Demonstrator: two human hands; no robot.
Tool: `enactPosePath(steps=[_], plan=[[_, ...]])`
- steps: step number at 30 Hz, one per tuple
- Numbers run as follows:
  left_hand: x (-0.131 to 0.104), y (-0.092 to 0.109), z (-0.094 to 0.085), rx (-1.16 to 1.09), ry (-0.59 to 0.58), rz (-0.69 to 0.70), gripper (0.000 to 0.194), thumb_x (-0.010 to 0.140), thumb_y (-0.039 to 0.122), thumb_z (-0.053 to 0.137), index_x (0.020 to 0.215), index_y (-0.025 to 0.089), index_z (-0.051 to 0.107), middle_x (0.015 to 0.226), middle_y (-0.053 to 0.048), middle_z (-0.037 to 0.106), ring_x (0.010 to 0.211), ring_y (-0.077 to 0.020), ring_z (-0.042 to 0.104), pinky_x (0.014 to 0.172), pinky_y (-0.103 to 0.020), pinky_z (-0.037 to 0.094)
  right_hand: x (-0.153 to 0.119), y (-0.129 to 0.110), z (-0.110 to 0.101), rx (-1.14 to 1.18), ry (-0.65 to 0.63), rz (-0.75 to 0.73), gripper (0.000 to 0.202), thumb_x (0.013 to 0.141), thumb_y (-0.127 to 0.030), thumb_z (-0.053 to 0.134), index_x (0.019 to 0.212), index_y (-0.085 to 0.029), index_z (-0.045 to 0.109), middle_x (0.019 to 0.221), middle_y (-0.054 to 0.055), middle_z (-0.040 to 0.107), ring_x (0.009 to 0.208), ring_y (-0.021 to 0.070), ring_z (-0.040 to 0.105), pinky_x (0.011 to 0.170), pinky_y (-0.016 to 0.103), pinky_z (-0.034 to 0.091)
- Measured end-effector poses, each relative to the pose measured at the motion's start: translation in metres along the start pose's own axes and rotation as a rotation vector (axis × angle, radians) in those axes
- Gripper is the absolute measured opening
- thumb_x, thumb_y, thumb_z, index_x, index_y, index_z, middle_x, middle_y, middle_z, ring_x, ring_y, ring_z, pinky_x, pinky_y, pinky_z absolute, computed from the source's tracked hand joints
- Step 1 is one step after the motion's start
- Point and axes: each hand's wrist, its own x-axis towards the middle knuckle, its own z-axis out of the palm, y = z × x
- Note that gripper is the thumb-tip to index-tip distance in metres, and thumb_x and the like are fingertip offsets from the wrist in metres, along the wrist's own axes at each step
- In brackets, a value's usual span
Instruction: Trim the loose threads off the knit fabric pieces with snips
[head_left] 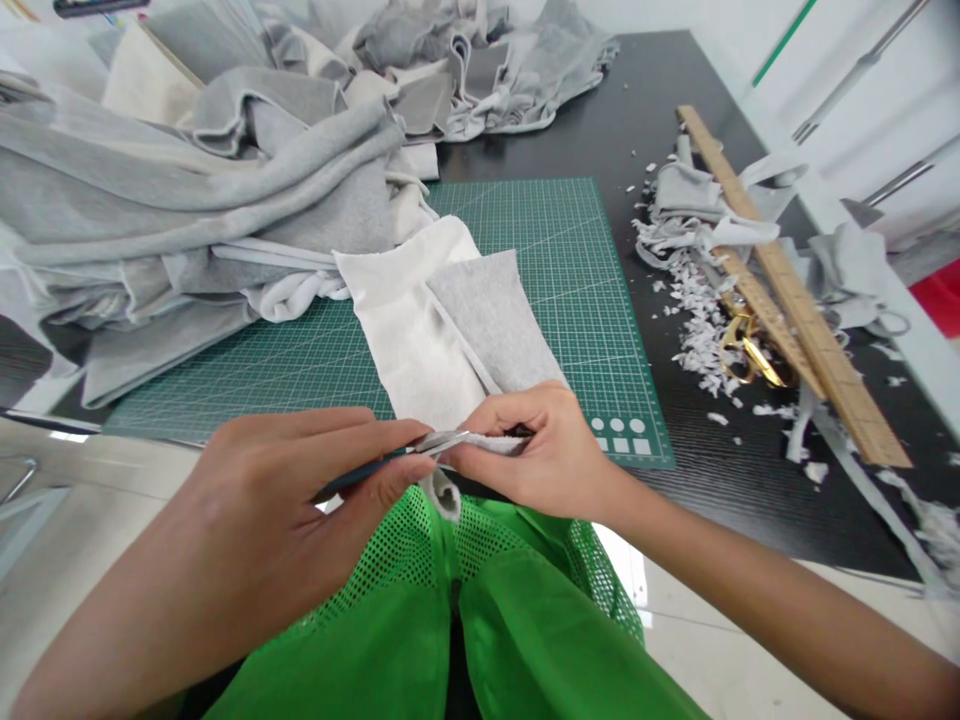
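Observation:
My left hand is closed around a pair of thread snips with dark handles. Their silver blades point right and meet the edge of a fabric piece just in front of my right hand. My right hand pinches that edge between thumb and fingers. From the hands the fabric spreads away over the green cutting mat, showing a white side and a grey flap. A curled end hangs below the blades. My fingers partly hide the snips' handles and the gripped edge.
A large heap of grey fabric covers the back left of the black table. On the right lie a wooden ruler, gold scissors, fabric strips and small white scraps. Green mesh clothing is below my hands.

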Motion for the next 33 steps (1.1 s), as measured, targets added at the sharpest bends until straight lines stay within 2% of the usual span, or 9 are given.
enactPosePath(steps=[8, 12, 21, 25, 29, 33], plan=[[0.002, 0.000, -0.002, -0.031, -0.019, -0.010, 0.017, 0.099, 0.034, 0.064, 0.115, 0.034, 0.069, 0.092, 0.007, 0.076, 0.071, -0.0092, 0.070, 0.061, -0.023, 0.048, -0.001, -0.002, 0.000, -0.031, 0.006, -0.019, 0.021, 0.078, -0.024, 0.076, 0.062, -0.011, 0.072, 0.048, -0.003, 0.055, 0.043, 0.0029, 0.040, 0.038, 0.013, 0.026], [0.002, -0.001, -0.004, -0.060, -0.034, -0.032, 0.016, 0.099, 0.035, 0.064, 0.114, 0.035, 0.070, 0.089, 0.009, 0.075, 0.070, -0.0077, 0.069, 0.061, -0.020, 0.049, -0.001, 0.000, 0.000, -0.028, 0.003, -0.055, 0.020, 0.078, -0.023, 0.077, 0.063, -0.009, 0.072, 0.050, -0.002, 0.059, 0.044, 0.0029, 0.043, 0.039, 0.012, 0.029], [0.004, -0.013, -0.005, -0.129, -0.090, -0.027, 0.017, 0.097, 0.036, 0.065, 0.113, 0.037, 0.070, 0.088, 0.008, 0.076, 0.069, -0.0091, 0.070, 0.051, -0.016, 0.048, 0.000, 0.000, -0.002, -0.041, -0.016, -0.073, 0.017, 0.079, -0.021, 0.076, 0.066, -0.010, 0.075, 0.052, -0.003, 0.062, 0.045, 0.0028, 0.046, 0.040, 0.012, 0.032], [0.003, -0.017, -0.004, -0.115, -0.100, -0.027, 0.019, 0.096, 0.039, 0.066, 0.114, 0.037, 0.071, 0.087, 0.007, 0.076, 0.066, -0.0093, 0.069, 0.046, -0.017, 0.046, -0.001, 0.001, -0.002, -0.067, -0.010, -0.077, 0.016, 0.078, -0.020, 0.076, 0.066, -0.010, 0.074, 0.051, -0.003, 0.060, 0.044, 0.0027, 0.045, 0.039, 0.013, 0.029], [0.003, -0.017, -0.004, -0.103, -0.059, 0.020, 0.025, 0.094, 0.037, 0.069, 0.119, 0.035, 0.071, 0.086, 0.004, 0.076, 0.064, -0.0106, 0.068, 0.046, -0.021, 0.045, -0.001, 0.001, -0.002, -0.057, -0.017, -0.116, 0.012, 0.077, -0.013, 0.074, 0.066, -0.010, 0.073, 0.053, -0.004, 0.062, 0.046, 0.0019, 0.045, 0.040, 0.011, 0.029], [0.004, -0.015, -0.003, -0.075, 0.002, 0.060, 0.023, 0.096, 0.035, 0.068, 0.119, 0.036, 0.070, 0.087, 0.005, 0.076, 0.069, -0.0117, 0.069, 0.050, -0.023, 0.047, -0.001, 0.001, -0.003, -0.044, -0.031, -0.096, 0.013, 0.078, -0.014, 0.073, 0.066, -0.009, 0.073, 0.052, -0.004, 0.060, 0.045, 0.0016, 0.044, 0.040, 0.011, 0.029]])
